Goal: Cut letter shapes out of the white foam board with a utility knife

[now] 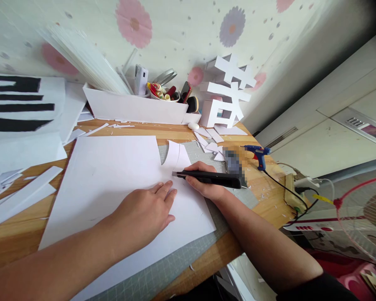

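Observation:
My right hand [207, 184] grips a black utility knife [214, 179], its blade tip resting at the white foam-board sheet [113, 179]. Flat on that sheet, just left of the blade, lies my left hand [153, 205] with its fingers spread. A curved cut line runs up from near the blade through the sheet's upper right part. Along that edge the board has a notch and a narrow curved tongue [173, 152]. A grey-green cutting mat [188, 255] shows beneath the sheet.
Board offcuts [211, 146] lie beyond my right hand, near a blurred dark object [235, 165]. A blue glue gun [259, 154] with a cord sits at the right. A white box [134, 108] of tools and a white three-dimensional character [225, 96] stand at the back.

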A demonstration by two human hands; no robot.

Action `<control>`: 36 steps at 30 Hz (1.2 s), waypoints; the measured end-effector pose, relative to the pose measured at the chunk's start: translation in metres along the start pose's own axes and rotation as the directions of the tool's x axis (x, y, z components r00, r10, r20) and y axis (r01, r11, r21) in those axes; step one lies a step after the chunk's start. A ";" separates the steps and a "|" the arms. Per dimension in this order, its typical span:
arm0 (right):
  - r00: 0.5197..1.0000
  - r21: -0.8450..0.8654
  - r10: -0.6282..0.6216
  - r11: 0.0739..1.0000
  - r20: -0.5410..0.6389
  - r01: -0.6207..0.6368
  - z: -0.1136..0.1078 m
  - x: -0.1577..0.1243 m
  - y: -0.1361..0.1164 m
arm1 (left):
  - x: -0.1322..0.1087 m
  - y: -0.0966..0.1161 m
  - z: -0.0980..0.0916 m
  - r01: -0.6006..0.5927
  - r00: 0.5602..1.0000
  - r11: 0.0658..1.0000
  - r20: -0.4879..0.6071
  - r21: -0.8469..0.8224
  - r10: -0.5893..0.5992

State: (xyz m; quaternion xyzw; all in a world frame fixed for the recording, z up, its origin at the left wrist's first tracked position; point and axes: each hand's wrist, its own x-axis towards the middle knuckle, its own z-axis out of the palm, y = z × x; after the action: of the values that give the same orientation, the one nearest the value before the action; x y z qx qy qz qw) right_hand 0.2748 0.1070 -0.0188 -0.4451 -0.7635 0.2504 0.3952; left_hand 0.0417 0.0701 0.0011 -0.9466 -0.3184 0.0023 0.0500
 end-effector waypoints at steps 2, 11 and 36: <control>1.000 -0.004 0.008 1.000 0.004 -0.008 -0.002 0.000 -0.002 | 0.000 0.000 -0.001 -0.003 1.000 1.000 0.007 0.013 0.003; 1.000 -0.020 -0.001 1.000 0.017 0.001 -0.010 -0.007 -0.002 | 0.001 -0.001 -0.003 0.005 0.999 1.000 0.037 -0.010 -0.004; 0.993 -0.126 0.092 0.987 -0.078 -0.101 -0.016 -0.047 -0.024 | 0.006 -0.005 0.001 0.021 0.993 0.999 0.113 0.038 -0.025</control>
State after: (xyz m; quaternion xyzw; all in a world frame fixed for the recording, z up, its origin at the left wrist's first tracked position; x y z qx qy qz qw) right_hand 0.2904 0.0548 -0.0096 -0.5151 -0.7410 0.2030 0.3800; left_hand 0.0439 0.0778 0.0008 -0.9402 -0.3315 0.0613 0.0494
